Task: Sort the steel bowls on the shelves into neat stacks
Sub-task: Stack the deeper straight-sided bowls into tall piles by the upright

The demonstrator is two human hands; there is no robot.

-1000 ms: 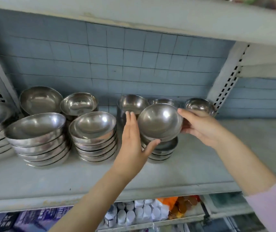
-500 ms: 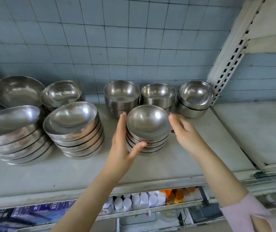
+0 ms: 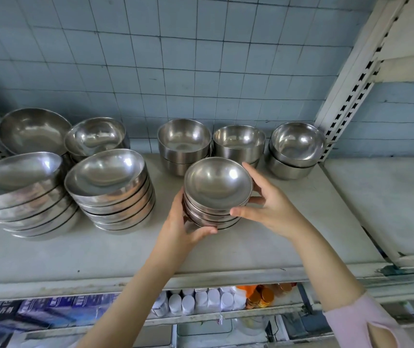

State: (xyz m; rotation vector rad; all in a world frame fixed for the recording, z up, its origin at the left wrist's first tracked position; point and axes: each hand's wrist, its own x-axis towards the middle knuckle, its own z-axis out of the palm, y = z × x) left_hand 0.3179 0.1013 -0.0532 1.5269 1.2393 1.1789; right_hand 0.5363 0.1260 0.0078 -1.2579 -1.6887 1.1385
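A small stack of shallow steel bowls [image 3: 217, 187] sits mid-shelf. My left hand [image 3: 183, 227] cups its left and front side, thumb under the lower bowls. My right hand [image 3: 266, 207] grips its right side, thumb across the front, fingers behind the rim. To the left stand two taller stacks of wide bowls [image 3: 110, 189] [image 3: 22, 192], leaning slightly. Behind them are two more wide bowl stacks [image 3: 32, 131] [image 3: 95, 138]. Along the back wall stand three short stacks of deep bowls [image 3: 183, 144] [image 3: 238, 144] [image 3: 296, 146].
The grey shelf board [image 3: 288, 247] runs to a slotted white upright [image 3: 351, 79] at the right, with another shelf section [image 3: 389, 197] beyond. The tiled wall [image 3: 176, 59] is close behind. A lower shelf holds white bottles [image 3: 201, 300] and boxes.
The bowl held above the small stack has come down onto it. Both hands have closed around the stack's sides, and my view has tilted down and risen.
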